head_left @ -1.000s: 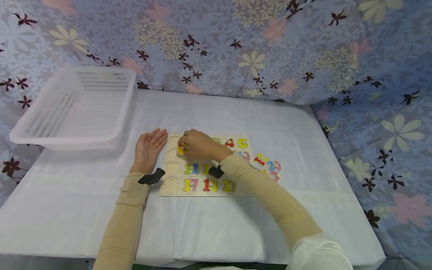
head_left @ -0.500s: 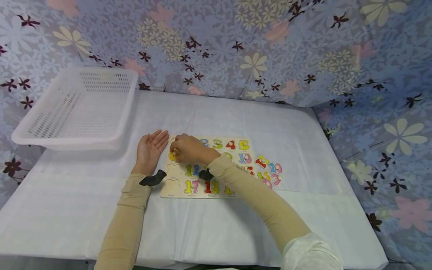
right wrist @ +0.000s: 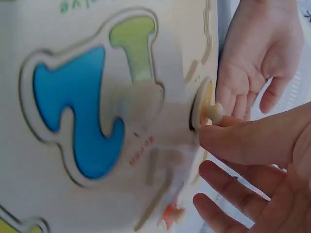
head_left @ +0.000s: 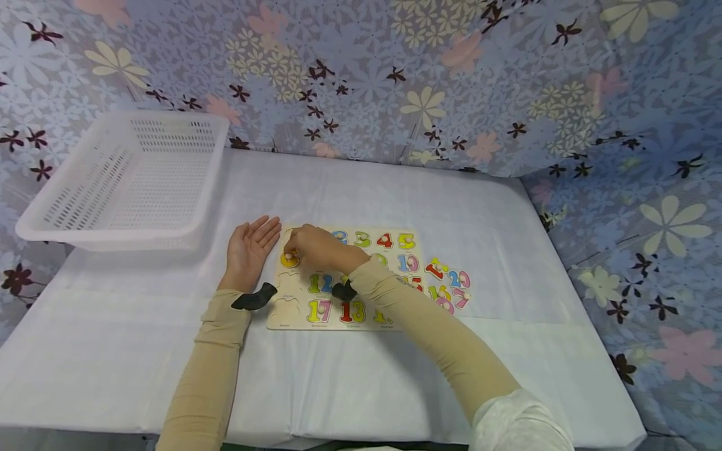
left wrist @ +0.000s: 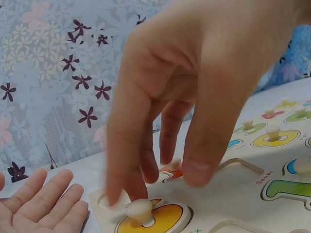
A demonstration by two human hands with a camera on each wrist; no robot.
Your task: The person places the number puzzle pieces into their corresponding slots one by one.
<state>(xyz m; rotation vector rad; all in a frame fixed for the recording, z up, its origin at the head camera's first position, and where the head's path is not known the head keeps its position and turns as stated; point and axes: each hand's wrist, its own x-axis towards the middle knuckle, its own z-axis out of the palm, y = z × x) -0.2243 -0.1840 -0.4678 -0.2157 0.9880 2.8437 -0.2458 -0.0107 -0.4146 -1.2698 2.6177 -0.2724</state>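
Note:
A wooden number puzzle board (head_left: 333,327) lies flat on the table. At its left edge is a yellow number piece (head_left: 289,260) with a pale knob (left wrist: 140,210), sitting over a recess with one edge slightly raised. My right hand (head_left: 318,247) hovers over this piece. In the left wrist view its fingers are spread loosely, index fingertip right at the knob, thumb (left wrist: 197,174) apart from it. My left hand (head_left: 247,257) rests palm up beside the board's left edge, fingers extended, holding nothing.
Several loose number pieces, among them a blue-and-pink 20 (head_left: 459,279) and a pink 7 (head_left: 462,299), lie right of the board. A white plastic basket (head_left: 186,235) stands at the back left. Floral cloth (head_left: 366,81) hangs behind the table.
My right hand has carried the yellow piece left to the board's edge, set it down, and loosened its fingers from the knob. The left hand stays in place.

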